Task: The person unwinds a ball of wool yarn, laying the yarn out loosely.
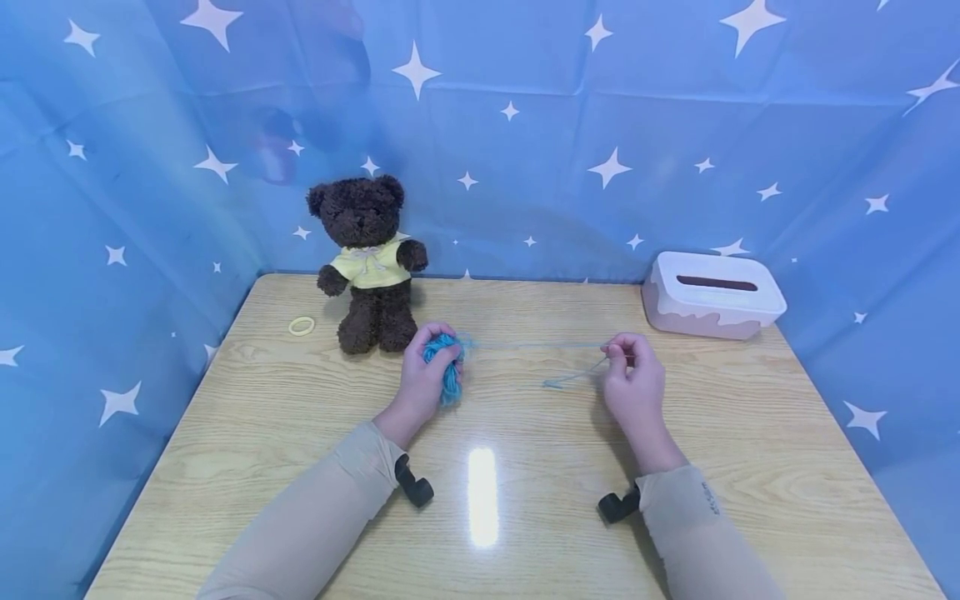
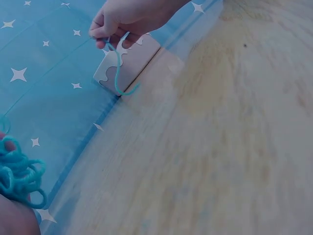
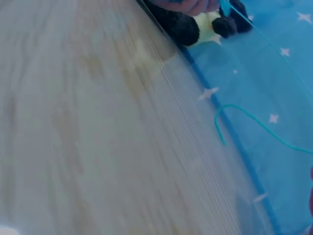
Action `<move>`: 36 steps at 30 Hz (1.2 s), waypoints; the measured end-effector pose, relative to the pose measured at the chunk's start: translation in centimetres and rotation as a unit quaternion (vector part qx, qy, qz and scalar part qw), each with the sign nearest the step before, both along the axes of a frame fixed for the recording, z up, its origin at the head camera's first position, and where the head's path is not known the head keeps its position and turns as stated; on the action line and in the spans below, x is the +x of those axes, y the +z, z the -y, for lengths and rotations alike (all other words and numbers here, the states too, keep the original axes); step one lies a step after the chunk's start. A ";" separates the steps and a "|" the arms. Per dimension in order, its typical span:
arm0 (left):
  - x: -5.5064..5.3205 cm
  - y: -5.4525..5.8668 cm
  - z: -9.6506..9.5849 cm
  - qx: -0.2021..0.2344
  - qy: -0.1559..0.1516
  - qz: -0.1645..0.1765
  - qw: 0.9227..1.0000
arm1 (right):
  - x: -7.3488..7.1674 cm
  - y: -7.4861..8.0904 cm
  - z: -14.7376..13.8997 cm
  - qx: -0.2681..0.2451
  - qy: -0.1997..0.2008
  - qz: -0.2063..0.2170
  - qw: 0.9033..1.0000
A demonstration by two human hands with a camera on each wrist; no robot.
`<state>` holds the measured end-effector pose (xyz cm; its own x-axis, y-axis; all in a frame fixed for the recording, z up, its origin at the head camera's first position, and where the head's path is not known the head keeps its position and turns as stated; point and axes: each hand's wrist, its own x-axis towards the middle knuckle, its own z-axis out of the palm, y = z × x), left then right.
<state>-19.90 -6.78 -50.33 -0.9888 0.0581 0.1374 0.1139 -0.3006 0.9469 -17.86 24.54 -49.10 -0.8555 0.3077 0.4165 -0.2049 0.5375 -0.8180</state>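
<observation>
My left hand [image 1: 427, 375] grips a bundle of turquoise yarn [image 1: 450, 385], its loops spilling out past the fingers. In the left wrist view the loose loops of that yarn [image 2: 19, 178] show at the lower left. A single strand [image 1: 536, 344] runs straight across to my right hand [image 1: 633, 375], which pinches it between thumb and fingertips. From the pinch a short tail of yarn [image 1: 573, 377] hangs free, with its curved end [image 3: 222, 125] plain in the right wrist view. Only a sliver of the right hand shows in that view, at the right edge.
A dark brown teddy bear [image 1: 363, 250] in a yellow top stands at the back left of the wooden table [image 1: 337, 500]. Left of it lies a pale yellow ring [image 1: 302, 326]. At the back right is a white and pinkish tissue box [image 1: 712, 292]. Blue starry cloth [image 1: 525, 150] hangs behind.
</observation>
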 end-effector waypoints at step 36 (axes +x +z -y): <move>0.1 0.1 -0.1 0.050 -0.008 0.016 0.999 | 0.9 1.0 5.5 0.143 0.195 0.056 0.969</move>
